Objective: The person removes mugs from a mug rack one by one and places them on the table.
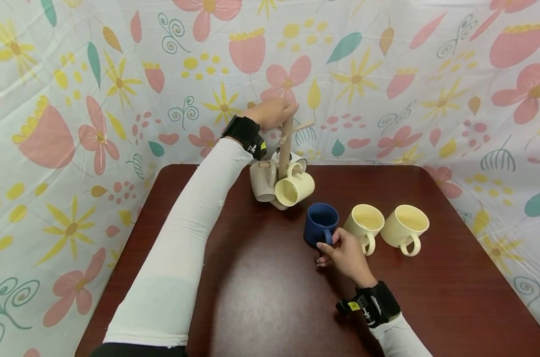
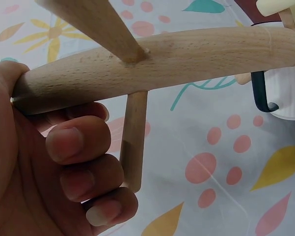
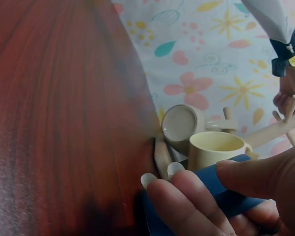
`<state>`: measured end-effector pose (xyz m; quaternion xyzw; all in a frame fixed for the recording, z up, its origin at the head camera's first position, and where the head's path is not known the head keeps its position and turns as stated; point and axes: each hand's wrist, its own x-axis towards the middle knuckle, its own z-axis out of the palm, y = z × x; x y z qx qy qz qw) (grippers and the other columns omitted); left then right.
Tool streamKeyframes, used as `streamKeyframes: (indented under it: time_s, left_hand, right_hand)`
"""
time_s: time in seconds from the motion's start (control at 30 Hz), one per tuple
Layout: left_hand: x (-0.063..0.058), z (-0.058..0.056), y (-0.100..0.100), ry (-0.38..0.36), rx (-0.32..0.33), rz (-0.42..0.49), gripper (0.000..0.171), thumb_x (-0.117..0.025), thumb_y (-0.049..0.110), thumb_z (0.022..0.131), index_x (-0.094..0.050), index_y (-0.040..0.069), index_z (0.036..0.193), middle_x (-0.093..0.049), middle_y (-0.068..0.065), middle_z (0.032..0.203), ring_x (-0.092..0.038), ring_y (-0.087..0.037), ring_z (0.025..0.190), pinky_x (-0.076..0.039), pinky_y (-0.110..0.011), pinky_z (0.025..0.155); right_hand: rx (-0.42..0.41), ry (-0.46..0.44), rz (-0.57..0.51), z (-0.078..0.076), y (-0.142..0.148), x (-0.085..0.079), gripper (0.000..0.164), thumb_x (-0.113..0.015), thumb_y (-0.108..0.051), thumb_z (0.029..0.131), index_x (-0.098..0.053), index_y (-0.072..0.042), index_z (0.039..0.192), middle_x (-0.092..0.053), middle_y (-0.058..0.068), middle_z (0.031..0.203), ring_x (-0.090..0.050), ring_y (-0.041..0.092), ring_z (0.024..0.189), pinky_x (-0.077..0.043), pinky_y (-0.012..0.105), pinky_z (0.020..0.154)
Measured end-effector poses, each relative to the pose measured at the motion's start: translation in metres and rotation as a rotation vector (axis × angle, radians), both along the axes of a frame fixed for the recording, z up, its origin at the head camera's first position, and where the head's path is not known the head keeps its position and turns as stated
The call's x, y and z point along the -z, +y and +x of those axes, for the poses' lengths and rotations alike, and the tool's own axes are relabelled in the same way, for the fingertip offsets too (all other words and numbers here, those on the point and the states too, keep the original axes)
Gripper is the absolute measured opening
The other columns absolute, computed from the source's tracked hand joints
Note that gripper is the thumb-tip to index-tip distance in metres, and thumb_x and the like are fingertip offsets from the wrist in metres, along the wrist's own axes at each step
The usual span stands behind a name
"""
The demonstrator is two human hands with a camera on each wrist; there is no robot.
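Head view: the right hand [image 1: 345,255], nearly closed, pinches the blue mug [image 1: 317,225] by its handle [image 1: 328,237], at 5 o'clock from the upright wooden rack [image 1: 286,152], whose top the left hand [image 1: 272,114] grips with curled fingers.

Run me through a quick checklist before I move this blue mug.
1. Stand steadied: ok, the left hand grips the top of the mug stand.
2. Handle held: ok, the right hand holds the blue mug by its handle.
3. Free peg: ok, an upper peg is bare.
4. Hanging yellow mug secure: cannot tell, its peg is largely hidden.
5. Right hand clear of the nearest standing yellow mug: cannot tell, they overlap in the head view.
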<state>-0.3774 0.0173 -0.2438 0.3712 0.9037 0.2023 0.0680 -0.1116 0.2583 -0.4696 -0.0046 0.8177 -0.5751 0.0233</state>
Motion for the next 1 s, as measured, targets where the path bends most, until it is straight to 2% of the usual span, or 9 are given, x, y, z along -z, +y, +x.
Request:
streamKeyframes:
  time_s: [0.1, 0.27, 0.73, 1.0]
  left_hand:
    - [0.001, -0.001, 0.000, 0.001, -0.002, -0.001, 0.078, -0.018, 0.046, 0.113, -0.075, 0.006, 0.077, -0.051, -0.002, 0.070, -0.046, -0.021, 0.071, -0.039, -0.030, 0.097]
    - [0.002, -0.003, 0.001, 0.000, -0.007, 0.000, 0.079, -0.018, 0.048, 0.113, -0.075, 0.006, 0.077, -0.049, -0.001, 0.066, -0.045, -0.020, 0.066, -0.041, -0.030, 0.092]
    - [0.002, -0.002, 0.000, -0.011, -0.014, 0.025, 0.080, -0.019, 0.045, 0.114, -0.075, 0.004, 0.074, -0.046, 0.001, 0.062, -0.039, -0.019, 0.060, -0.041, -0.031, 0.084]
    - [0.002, 0.000, 0.001, -0.007, -0.001, 0.022, 0.081, -0.018, 0.046, 0.114, -0.074, 0.004, 0.074, -0.054, -0.002, 0.067, -0.047, -0.022, 0.070, -0.040, -0.029, 0.098]
  right_hand:
    - [0.014, -0.022, -0.034, 0.001, -0.002, 0.002, 0.034, -0.075, 0.000, 0.093, -0.041, 0.004, 0.091, -0.071, 0.034, 0.083, -0.075, 0.031, 0.060, -0.062, 0.045, 0.059]
    - [0.026, -0.025, -0.043, 0.000, -0.003, 0.004, 0.034, -0.075, 0.000, 0.093, -0.041, 0.004, 0.092, -0.071, 0.033, 0.080, -0.075, 0.034, 0.061, -0.062, 0.044, 0.059]
    - [0.016, -0.031, -0.036, 0.000, -0.002, 0.009, 0.032, -0.075, -0.001, 0.093, -0.043, 0.004, 0.092, -0.072, 0.031, 0.080, -0.076, 0.030, 0.061, -0.063, 0.042, 0.060]
    - [0.019, -0.025, -0.003, 0.000, 0.000, 0.011, 0.033, -0.077, -0.002, 0.092, -0.044, 0.004, 0.093, -0.071, 0.027, 0.075, -0.074, 0.025, 0.059, -0.063, 0.041, 0.059]
